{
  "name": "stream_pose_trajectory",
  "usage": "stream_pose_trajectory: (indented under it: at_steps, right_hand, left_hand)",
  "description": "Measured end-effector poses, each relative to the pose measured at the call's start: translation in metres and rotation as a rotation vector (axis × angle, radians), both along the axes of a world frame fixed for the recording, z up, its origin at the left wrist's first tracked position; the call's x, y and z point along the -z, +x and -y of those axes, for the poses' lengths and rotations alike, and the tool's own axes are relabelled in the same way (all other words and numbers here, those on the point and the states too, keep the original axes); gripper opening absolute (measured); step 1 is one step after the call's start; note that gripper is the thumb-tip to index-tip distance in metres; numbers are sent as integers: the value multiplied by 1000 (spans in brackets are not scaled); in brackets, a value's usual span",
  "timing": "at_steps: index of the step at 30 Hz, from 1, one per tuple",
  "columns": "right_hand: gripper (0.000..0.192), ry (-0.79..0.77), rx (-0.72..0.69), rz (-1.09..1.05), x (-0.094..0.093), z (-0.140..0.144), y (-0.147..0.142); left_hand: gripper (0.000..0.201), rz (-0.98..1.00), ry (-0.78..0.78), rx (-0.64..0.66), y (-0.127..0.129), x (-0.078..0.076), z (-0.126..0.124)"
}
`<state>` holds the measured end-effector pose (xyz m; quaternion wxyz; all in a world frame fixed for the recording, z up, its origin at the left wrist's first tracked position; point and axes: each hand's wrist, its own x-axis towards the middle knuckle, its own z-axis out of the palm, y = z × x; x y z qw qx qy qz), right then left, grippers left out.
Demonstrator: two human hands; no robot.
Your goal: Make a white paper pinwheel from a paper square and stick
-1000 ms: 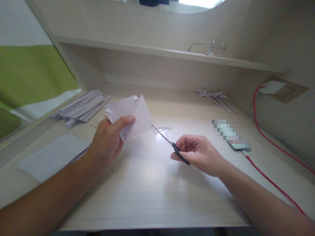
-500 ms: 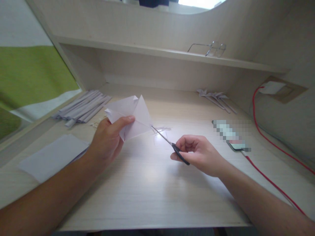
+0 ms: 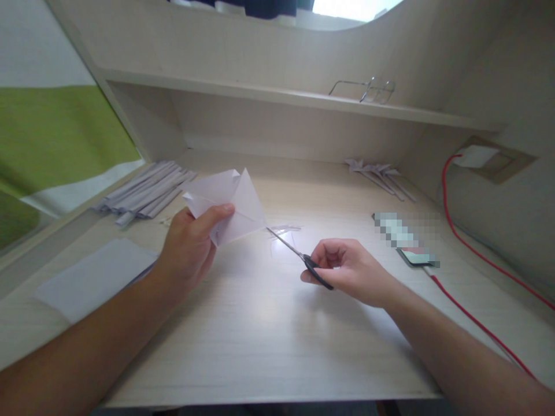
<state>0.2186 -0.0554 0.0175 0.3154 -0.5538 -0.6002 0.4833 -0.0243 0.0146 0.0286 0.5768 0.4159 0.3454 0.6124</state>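
My left hand [image 3: 191,242] pinches a creased square of white paper [image 3: 243,205], its thumb lying on top and the fingers hidden underneath. Slits run in from the paper's edges, and some corners stand up. My right hand [image 3: 342,268] is closed on a pair of scissors [image 3: 318,273] with black handles. The blades look shut or nearly so, and their tips are at the paper's right corner; whether they touch it I cannot tell. Behind the blades, thin paper strips [image 3: 286,229] lie on the desk.
Rolled paper sticks [image 3: 147,190] are piled at the left, with flat white sheets [image 3: 97,277] nearer me. Paper pinwheels on sticks [image 3: 377,173] lie at the back right. A phone [image 3: 405,240] with a red cable [image 3: 477,323] rests at the right. Glasses [image 3: 377,91] sit on the shelf [image 3: 260,91].
The scissor tips have drawn slightly back from the paper's right corner. Both hands keep their grips, and the view has shifted a little.
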Motion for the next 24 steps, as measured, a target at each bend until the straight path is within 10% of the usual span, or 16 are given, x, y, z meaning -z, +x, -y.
stream_pose_trajectory:
  at_steps: [9,24]
  right_hand:
    - [23,351,328,503,15,-25,34]
    - [22,264,355,729,27,-38,46]
  left_hand:
    - [22,-206,-12,-44,-6,10,-8]
    - [18,-626,-31,52,-6,21,-15]
